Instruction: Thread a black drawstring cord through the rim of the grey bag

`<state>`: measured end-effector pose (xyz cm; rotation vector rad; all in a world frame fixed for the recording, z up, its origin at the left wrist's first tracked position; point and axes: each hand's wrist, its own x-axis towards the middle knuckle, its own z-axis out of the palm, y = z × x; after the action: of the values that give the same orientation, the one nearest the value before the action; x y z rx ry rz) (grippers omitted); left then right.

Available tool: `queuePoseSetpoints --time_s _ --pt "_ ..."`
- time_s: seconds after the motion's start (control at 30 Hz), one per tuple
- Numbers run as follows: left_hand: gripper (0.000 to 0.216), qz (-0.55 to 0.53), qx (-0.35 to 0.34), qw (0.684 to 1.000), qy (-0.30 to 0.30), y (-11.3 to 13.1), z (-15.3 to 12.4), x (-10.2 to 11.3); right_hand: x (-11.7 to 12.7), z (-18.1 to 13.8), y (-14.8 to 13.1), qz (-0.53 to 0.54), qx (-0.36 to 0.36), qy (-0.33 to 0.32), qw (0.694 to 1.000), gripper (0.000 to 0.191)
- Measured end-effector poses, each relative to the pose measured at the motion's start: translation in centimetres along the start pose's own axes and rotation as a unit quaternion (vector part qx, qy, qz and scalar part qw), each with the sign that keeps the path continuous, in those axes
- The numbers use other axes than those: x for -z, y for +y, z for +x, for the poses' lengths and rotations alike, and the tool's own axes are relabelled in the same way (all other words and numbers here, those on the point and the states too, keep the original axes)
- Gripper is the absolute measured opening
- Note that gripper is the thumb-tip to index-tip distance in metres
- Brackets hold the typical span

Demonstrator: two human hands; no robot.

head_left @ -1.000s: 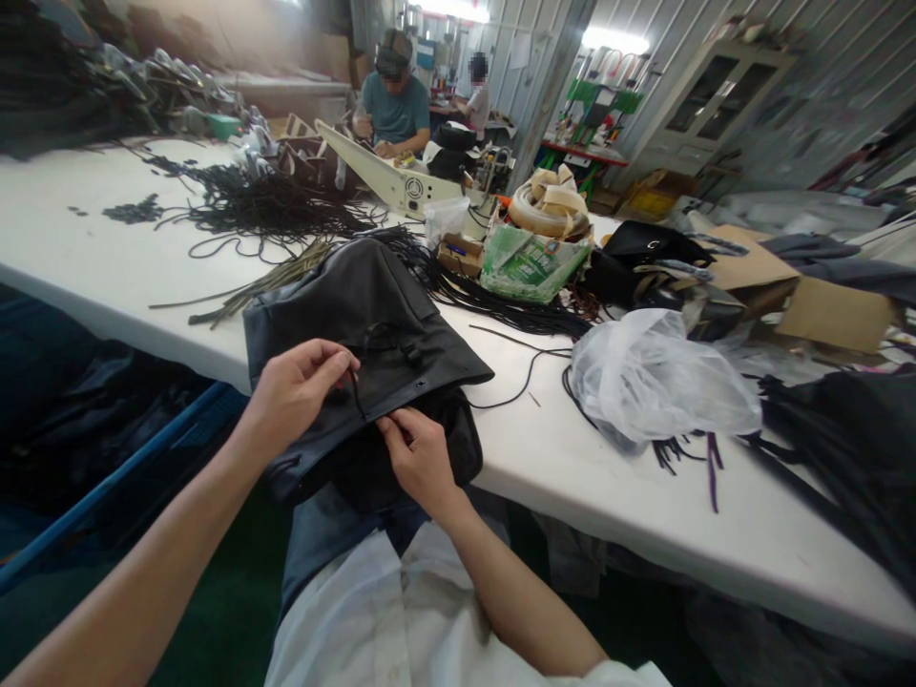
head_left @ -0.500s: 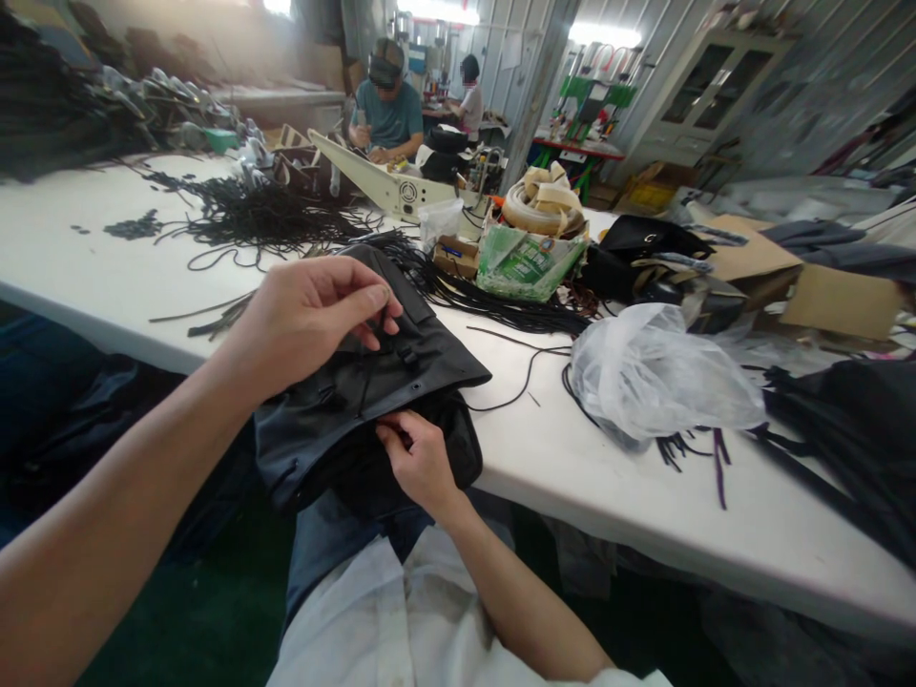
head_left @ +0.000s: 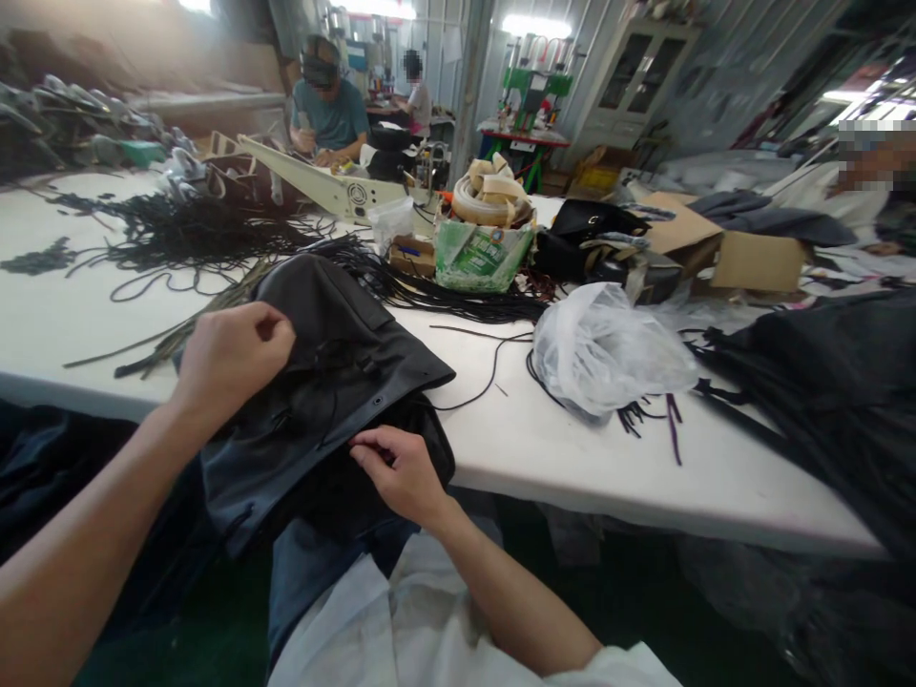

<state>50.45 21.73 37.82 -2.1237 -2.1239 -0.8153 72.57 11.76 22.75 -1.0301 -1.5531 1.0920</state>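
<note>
Head view, nearest first: the right hand (head_left: 401,472) lay low over the lap, its grip pinched shut on the lower hem of a dark garment (head_left: 336,343), thumb and forefinger meeting on the fabric just below a small metal eyelet (head_left: 377,402). The left hand (head_left: 229,358) sat higher and to the left, its grip curled into a closed fist against the garment's upper face; what it pinched was hidden under the fingers. A thin cord (head_left: 329,420) ran down the fabric between the two hands. The garment hung half off the near edge of the white counter (head_left: 544,448), its top resting on the surface and its bottom sagging toward the knees. By my judgement, the handling would go best with the right pinch holding the hem taut and flat while the left drew in line with the cord, not across it, so that nothing bunched at the eyelet. Further along the counter lay a crumpled clear plastic bag (head_left: 608,348) on some loose laces, then a green packet (head_left: 479,258) with a coil of tan strapping (head_left: 490,196) behind it, and a wide tangle of black cords (head_left: 178,229) to the left. At the far end a co-worker in a teal shirt (head_left: 329,110) sat bent over other work.
</note>
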Motion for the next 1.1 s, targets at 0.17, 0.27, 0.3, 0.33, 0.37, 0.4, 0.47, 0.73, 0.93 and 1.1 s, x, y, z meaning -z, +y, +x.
queuePoseSetpoints --time_s 0.17,0.27,0.3,0.33,0.37,0.4,0.47,0.73,0.93,1.1 --pt "0.031 0.238 -0.045 0.965 -0.1 -6.5 -2.0 -2.6 7.5 1.0 1.2 -0.118 -0.034 0.124 0.985 0.018" --pt "0.032 0.137 -0.07 0.987 -0.051 -5.7 -3.2 -2.9 13.5 3.1 2.6 -0.334 -0.156 0.221 0.903 0.024" --pt "0.034 0.075 -0.082 0.993 -0.042 -4.6 -3.5 -2.9 15.1 3.8 3.1 -0.395 -0.205 0.225 0.867 0.03" --pt "0.036 0.007 -0.095 0.995 -0.042 -3.1 -3.8 -3.0 16.4 4.5 3.5 -0.434 -0.248 0.22 0.838 0.038" --pt "0.037 -0.059 -0.107 0.991 -0.046 -1.3 -4.2 -3.1 17.5 5.2 4.0 -0.456 -0.28 0.209 0.819 0.044" --pt "0.038 -0.119 -0.116 0.985 -0.054 0.5 -4.7 -3.3 18.2 5.8 4.4 -0.462 -0.3 0.197 0.811 0.046" --pt "0.038 -0.203 -0.12 0.967 -0.1 4.2 -6.0 -3.7 19.0 6.8 5.1 -0.451 -0.311 0.182 0.816 0.036" --pt "0.036 -0.206 -0.162 0.929 -0.262 8.6 -11.0 -8.6 20.4 7.4 5.6 -0.34 -0.242 0.255 0.872 0.017" --pt "0.05 -0.174 -0.178 0.958 -0.144 6.6 -10.9 -11.2 20.9 6.9 4.1 -0.185 -0.168 0.287 0.925 0.027" --pt "0.064 -0.24 -0.126 0.954 -0.131 7.2 -10.0 -10.8 14.8 4.4 1.1 0.108 -0.057 0.266 0.956 0.036"
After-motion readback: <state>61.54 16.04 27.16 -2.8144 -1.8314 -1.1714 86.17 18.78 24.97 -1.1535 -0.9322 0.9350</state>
